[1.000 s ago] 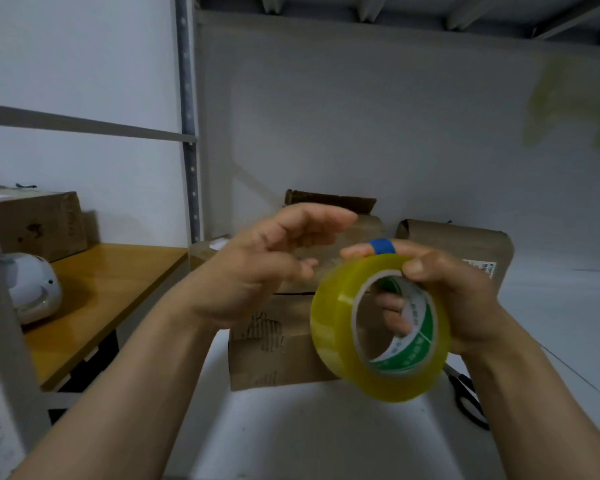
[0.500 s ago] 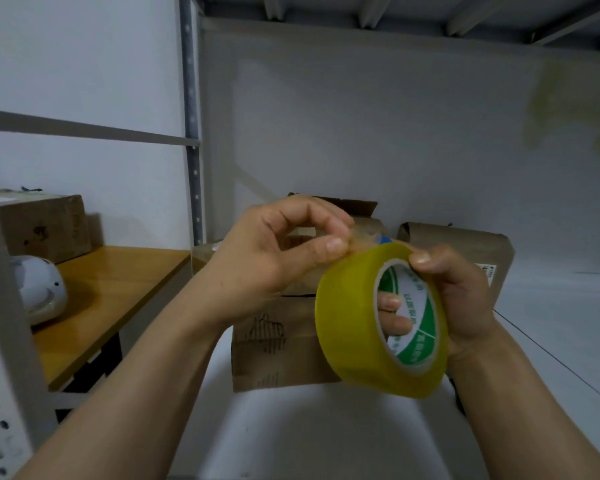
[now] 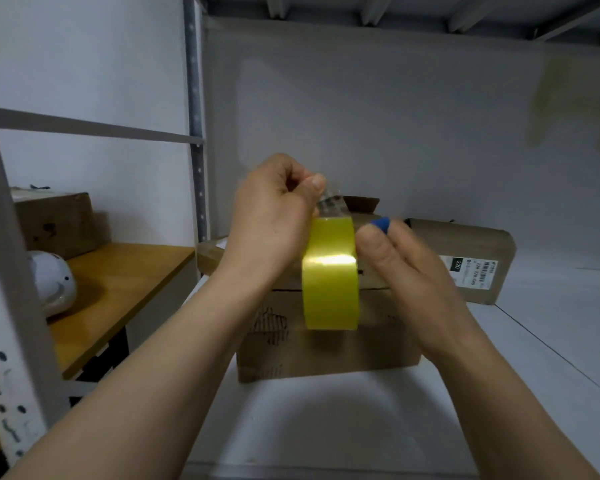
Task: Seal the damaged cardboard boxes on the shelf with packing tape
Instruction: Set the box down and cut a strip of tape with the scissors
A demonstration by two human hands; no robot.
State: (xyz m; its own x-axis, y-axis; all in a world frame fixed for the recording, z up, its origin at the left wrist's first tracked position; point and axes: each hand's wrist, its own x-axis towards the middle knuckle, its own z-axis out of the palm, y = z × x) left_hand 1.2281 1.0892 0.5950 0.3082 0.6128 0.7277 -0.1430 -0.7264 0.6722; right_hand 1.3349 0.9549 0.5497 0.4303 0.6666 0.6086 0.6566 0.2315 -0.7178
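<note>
Since a strip has to come free before any box can be sealed, the left grip (image 3: 274, 216) pinches the clear free end (image 3: 329, 204) at the top of the tape roll (image 3: 329, 271). The right grip (image 3: 406, 271) clasps the roll from its right side, probably to brace it against the pull. The roll is held edge-on above the shelf (image 3: 326, 410), in front of the front box (image 3: 326, 348) near the shelf's left edge. A second box (image 3: 465, 258) sits toward the back.
</note>
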